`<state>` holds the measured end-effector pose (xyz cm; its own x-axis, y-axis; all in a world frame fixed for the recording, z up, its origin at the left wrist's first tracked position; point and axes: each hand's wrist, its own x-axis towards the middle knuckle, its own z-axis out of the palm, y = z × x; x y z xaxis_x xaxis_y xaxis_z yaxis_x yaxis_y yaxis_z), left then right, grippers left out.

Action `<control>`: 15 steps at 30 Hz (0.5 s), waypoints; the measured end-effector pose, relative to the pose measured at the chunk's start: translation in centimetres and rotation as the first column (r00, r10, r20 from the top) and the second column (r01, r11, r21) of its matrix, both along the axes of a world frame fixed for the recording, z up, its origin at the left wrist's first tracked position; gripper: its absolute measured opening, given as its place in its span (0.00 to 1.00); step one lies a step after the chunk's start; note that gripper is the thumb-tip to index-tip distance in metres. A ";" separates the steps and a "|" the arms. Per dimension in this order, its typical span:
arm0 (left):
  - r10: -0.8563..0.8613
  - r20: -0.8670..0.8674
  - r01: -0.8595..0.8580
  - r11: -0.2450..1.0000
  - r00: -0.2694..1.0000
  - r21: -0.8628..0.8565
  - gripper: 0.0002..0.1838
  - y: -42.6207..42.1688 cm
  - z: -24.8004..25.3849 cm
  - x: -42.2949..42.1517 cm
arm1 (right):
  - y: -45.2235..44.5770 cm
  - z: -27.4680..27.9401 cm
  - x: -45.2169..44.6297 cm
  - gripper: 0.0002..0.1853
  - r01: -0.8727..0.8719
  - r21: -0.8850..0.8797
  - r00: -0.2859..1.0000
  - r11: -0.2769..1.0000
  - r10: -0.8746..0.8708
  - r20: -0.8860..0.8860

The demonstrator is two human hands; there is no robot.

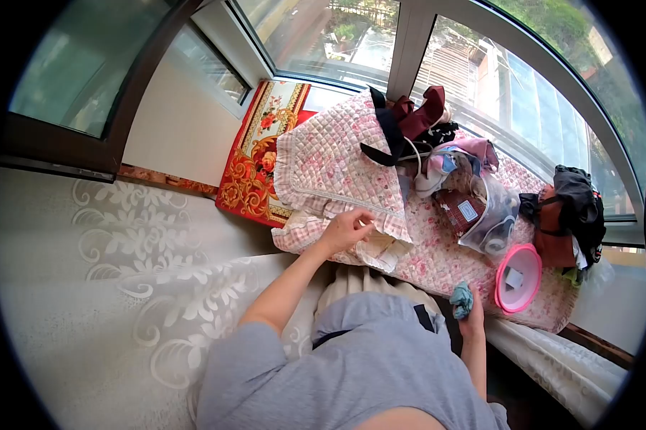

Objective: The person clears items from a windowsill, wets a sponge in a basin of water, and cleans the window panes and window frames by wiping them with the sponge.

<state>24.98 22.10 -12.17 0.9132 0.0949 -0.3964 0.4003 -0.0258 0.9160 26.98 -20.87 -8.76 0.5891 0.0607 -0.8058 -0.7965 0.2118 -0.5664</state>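
Observation:
My left hand (346,232) is over the ruffled edge of a pink floral quilted cover (344,154), its fingers loosely bent with nothing visible in them. Whether the fingertips touch the cover I cannot tell. Below that hand, a checked pink and cream fold (305,233) of fabric hangs at the front edge. My right hand (473,322) grips a crumpled teal cloth (461,299), low beside a pink plastic basin (501,290). A small white piece lies inside the basin.
A red and gold floral mat (244,179) lies at the left of the window ledge. Dark red and black clothing (427,107), a clear plastic bag (496,215) and a brown and black bag (556,229) are piled along the window. A lace curtain (172,272) hangs at left.

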 end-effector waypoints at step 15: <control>0.177 -0.010 -0.078 0.485 0.984 0.871 0.13 9.0 -5.9 2.5 | -1.2 -0.3 -2.5 0.13 -0.063 -0.086 0.995 0.994 0.070 0.077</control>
